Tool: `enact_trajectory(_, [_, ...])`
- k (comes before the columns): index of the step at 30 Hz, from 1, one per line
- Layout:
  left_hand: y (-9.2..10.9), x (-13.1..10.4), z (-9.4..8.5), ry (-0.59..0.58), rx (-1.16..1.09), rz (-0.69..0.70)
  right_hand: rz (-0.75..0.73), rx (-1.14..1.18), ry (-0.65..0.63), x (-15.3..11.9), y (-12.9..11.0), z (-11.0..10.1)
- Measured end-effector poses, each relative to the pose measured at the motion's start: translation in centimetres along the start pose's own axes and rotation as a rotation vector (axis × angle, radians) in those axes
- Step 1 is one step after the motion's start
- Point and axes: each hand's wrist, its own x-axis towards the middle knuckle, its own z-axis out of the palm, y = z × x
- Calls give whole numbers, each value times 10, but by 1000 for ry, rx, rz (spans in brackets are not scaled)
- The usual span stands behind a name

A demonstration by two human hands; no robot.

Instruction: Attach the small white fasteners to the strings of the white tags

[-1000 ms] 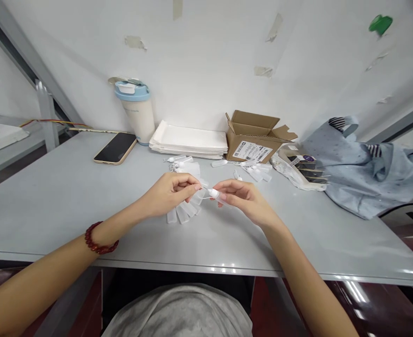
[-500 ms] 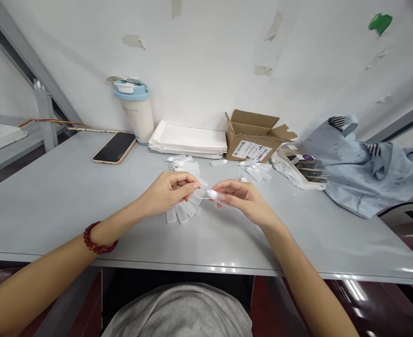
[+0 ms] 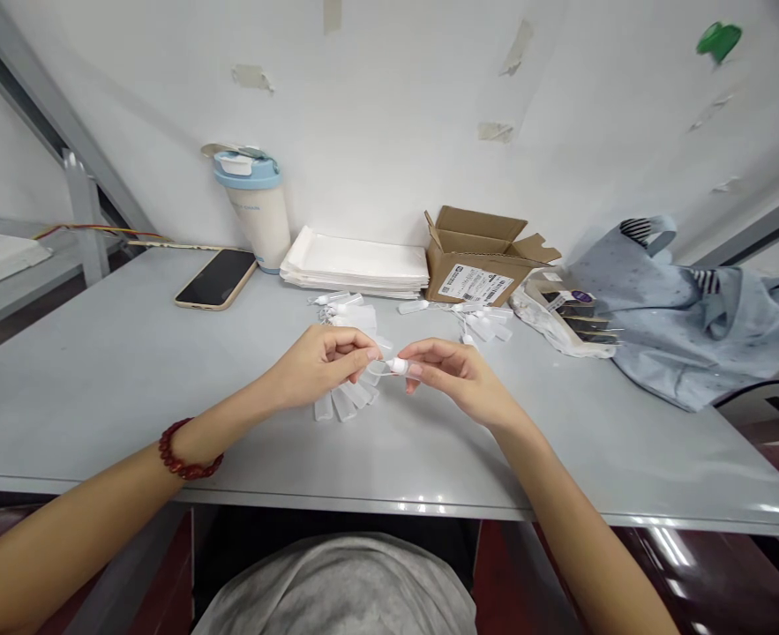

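My right hand (image 3: 452,375) holds a small translucent bottle (image 3: 399,365) with a white cap, its capped end pointing left. Thumb and fingertips of my left hand (image 3: 336,363) are pinched together just beside the cap's tip. What lies between them is too small to make out. A thin white cord loops below, between the two hands. Behind and under my left hand, a pile of similar bottles (image 3: 344,404) fans out on the grey table (image 3: 243,450), partly covered by the fingers. Another group of capped bottles (image 3: 485,326) lies beyond my right hand.
At the back stand a tumbler (image 3: 260,216) with a blue lid, a stack of white envelopes (image 3: 363,265) and an open cardboard box (image 3: 488,256). A phone (image 3: 217,279) lies to the left. A plastic-wrapped pack (image 3: 574,317) and light blue cloth (image 3: 700,309) are on the right.
My hands have come slightly closer together, the cap now nearly meeting my left fingertips. One bottle at the front of the right-hand group has shifted a little to the right.
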Motion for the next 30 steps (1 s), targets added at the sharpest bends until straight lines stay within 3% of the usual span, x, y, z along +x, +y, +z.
enact_trajectory(13, [-2, 1, 0, 41, -1, 44, -32, -12, 33, -1, 2, -2])
enact_trajectory(30, [-1, -1, 0, -28, -47, 2, -23, 14, 33, -2, 2, 0])
